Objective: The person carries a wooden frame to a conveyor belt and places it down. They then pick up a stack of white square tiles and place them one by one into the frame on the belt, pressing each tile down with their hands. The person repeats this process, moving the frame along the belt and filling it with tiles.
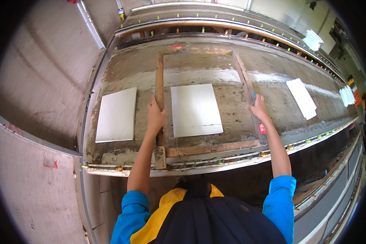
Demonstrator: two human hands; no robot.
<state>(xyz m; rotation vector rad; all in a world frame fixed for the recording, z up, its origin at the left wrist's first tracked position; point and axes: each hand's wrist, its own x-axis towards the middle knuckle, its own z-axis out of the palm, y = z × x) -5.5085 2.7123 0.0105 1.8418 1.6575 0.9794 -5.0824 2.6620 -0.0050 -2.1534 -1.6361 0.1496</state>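
Note:
A rectangular wooden frame (209,149), worn and stained, lies over the long table in front of me. My left hand (155,115) is closed round its left side bar, about halfway along. On the opposite bar, my right hand (259,108) grips the wood, with a small blue spot beside its fingers. Inside the frame's outline a white sheet (196,110) rests on the table, nearer the left bar. Another white sheet (116,115) lies to the left of the frame, outside it. I cannot tell whether any mesh is stretched across the frame. A red label (262,129) marks the right bar's near end.
White papers (301,97) lie on the table (126,65) to the right, and more white stacks (347,96) sit farther off. Small coloured pegs line the table's near rail (240,159). A second long table (183,16) runs behind; a wall (40,73) stands at left.

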